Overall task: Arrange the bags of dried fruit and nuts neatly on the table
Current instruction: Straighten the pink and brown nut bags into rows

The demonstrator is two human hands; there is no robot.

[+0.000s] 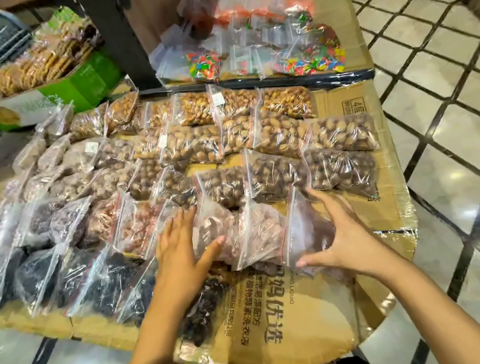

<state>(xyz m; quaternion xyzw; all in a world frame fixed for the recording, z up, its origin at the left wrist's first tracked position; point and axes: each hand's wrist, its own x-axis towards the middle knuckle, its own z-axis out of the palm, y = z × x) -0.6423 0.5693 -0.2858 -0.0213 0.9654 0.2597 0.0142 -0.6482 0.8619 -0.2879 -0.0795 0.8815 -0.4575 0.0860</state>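
Observation:
Clear zip bags of nuts and dried fruit lie in rows on a cardboard-covered table. Three bags of pinkish-brown dried fruit stand together at the near edge of the rows. My left hand presses flat against the leftmost of them, fingers straight, thumb across its front. My right hand cups the rightmost bag, fingers spread along its side and thumb under its lower corner. A bag of dark dried fruit lies partly under my left forearm.
Dark raisin-like bags fill the near left. Brown nut bags fill the middle and far rows. Bags of coloured sweets sit on a farther cardboard surface. A green box of biscuits stands at the far left. Tiled floor lies to the right.

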